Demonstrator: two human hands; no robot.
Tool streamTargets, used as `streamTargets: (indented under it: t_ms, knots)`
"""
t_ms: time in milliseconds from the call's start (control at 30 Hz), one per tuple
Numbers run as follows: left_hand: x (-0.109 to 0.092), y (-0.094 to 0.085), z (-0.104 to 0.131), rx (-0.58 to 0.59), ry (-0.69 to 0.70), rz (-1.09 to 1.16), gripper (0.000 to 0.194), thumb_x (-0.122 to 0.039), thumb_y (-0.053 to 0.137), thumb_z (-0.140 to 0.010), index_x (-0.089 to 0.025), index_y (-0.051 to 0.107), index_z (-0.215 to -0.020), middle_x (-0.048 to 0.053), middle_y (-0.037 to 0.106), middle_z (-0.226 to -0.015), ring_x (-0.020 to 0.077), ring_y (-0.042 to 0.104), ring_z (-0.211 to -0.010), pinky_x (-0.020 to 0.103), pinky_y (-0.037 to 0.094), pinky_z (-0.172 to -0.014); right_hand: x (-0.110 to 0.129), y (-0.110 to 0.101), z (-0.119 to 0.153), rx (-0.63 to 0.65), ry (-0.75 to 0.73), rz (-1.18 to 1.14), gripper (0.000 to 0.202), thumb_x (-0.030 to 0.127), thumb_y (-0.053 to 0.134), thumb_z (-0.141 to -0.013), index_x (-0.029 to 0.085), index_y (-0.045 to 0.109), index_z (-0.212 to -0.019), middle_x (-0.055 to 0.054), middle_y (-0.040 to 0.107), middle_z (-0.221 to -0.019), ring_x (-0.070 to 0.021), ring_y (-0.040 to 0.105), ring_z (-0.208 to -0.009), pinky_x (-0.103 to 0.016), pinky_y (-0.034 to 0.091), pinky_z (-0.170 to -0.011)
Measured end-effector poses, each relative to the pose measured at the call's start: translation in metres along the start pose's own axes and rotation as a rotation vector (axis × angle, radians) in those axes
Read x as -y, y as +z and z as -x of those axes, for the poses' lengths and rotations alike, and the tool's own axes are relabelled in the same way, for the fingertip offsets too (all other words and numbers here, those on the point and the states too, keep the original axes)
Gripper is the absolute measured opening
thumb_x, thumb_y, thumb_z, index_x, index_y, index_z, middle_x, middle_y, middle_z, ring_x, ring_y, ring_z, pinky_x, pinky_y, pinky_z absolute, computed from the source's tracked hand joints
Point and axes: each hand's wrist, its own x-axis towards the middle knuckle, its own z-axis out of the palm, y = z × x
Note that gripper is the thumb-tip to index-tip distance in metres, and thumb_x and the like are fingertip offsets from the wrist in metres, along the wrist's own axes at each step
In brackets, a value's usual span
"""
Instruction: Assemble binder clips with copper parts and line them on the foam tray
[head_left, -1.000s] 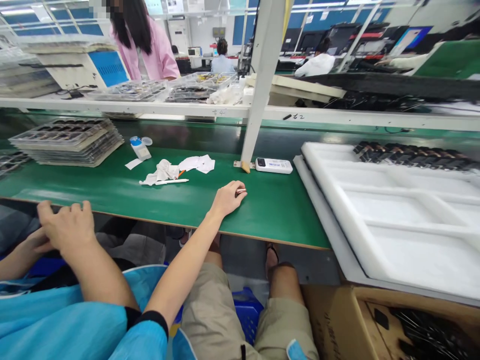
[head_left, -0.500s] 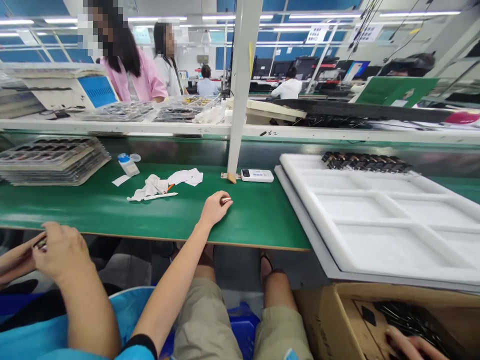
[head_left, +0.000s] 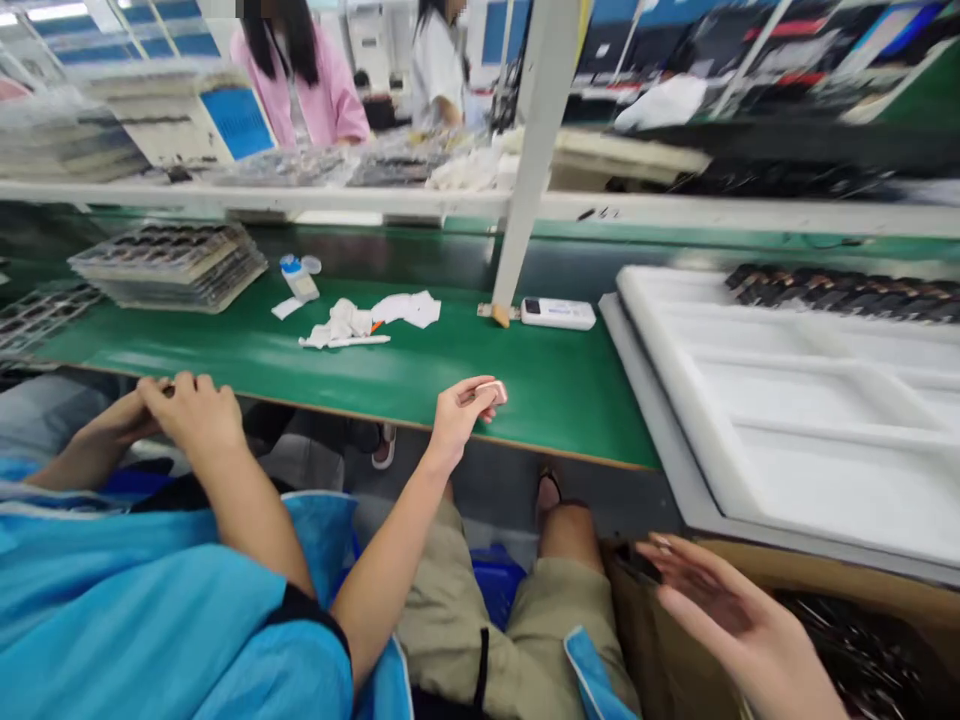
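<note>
My left hand (head_left: 459, 418) is closed on a small, rounded pink piece with a glossy surface (head_left: 492, 393), pinched between thumb and fingers above the green table's front edge. What kind of piece it is, I cannot make out. My right hand (head_left: 739, 610) hovers over the cardboard box (head_left: 649, 630), its fingers stretched and its thumb apart. Motion smears it a little, and nothing clear shows in its grip. Inside the box lie dark, shiny pieces (head_left: 862, 640), partly hidden by that hand.
A white foam tray (head_left: 795, 460) at right carries a row of black parts (head_left: 832, 290). On the green table (head_left: 360, 385) are crumpled tissue (head_left: 345, 320), a white pen (head_left: 360, 341), a small bottle (head_left: 300, 280), a white device (head_left: 559, 314) and stacked trays (head_left: 172, 270). A co-worker's hands (head_left: 187, 410) are at left.
My right hand has come up out of the box toward the left. My left hand has turned, showing more of the pink piece. The whole view has shifted; the co-worker's hands have also moved.
</note>
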Motion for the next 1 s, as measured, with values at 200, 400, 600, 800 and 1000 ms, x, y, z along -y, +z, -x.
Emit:
streamTargets:
  t_ms: [200, 400, 600, 800, 1000]
  knots:
    - [-0.001, -0.001, 0.076, 0.038, -0.113, 0.065, 0.043, -0.038, 0.089, -0.069, -0.017, 0.076, -0.105, 0.006, 0.077, -0.086, 0.0122, 0.064, -0.061, 0.026, 0.051, -0.059, 0.013, 0.055, -0.028, 0.159, 0.235, -0.268, 0.05, 0.057, 0.098, -0.058, 0.027, 0.082, -0.094, -0.014, 0.077, -0.095, -0.0294, 0.074, -0.084, -0.042, 0.066, -0.073]
    - [0.01, 0.009, 0.1, 0.016, -0.202, 0.161, 0.045, -0.039, 0.093, -0.062, -0.017, 0.076, -0.098, 0.008, 0.078, -0.088, 0.0141, 0.066, -0.059, 0.026, 0.051, -0.055, 0.019, 0.099, -0.053, 0.132, 0.377, -0.631, 0.054, 0.065, 0.094, -0.062, 0.015, 0.077, -0.073, -0.01, 0.071, -0.071, -0.0191, 0.069, -0.059, -0.024, 0.059, -0.05]
    - [0.022, 0.019, 0.107, 0.031, -0.26, 0.159, 0.045, -0.039, 0.094, -0.061, -0.017, 0.077, -0.097, 0.008, 0.079, -0.086, 0.0148, 0.068, -0.059, 0.026, 0.052, -0.055, 0.011, 0.114, -0.049, 0.061, 0.441, -0.743, 0.05, 0.061, 0.095, -0.062, 0.017, 0.075, -0.073, -0.007, 0.07, -0.068, -0.0212, 0.07, -0.058, -0.024, 0.06, -0.048]
    - [0.027, 0.019, 0.106, 0.035, -0.281, 0.154, 0.045, -0.037, 0.095, -0.06, -0.017, 0.078, -0.097, 0.008, 0.079, -0.086, 0.0157, 0.069, -0.059, 0.027, 0.055, -0.056, 0.007, 0.116, -0.044, 0.061, 0.434, -0.76, 0.047, 0.057, 0.095, -0.064, 0.015, 0.077, -0.074, -0.007, 0.071, -0.068, -0.0185, 0.069, -0.057, -0.023, 0.06, -0.052]
    - [0.027, 0.02, 0.106, 0.016, -0.28, 0.073, 0.046, -0.037, 0.096, -0.058, -0.015, 0.08, -0.096, 0.01, 0.08, -0.085, 0.0173, 0.07, -0.056, 0.03, 0.058, -0.056, 0.008, 0.116, -0.04, 0.027, 0.363, -0.675, 0.048, 0.058, 0.096, -0.062, 0.015, 0.078, -0.073, -0.007, 0.073, -0.07, -0.0168, 0.067, -0.056, -0.022, 0.059, -0.05]
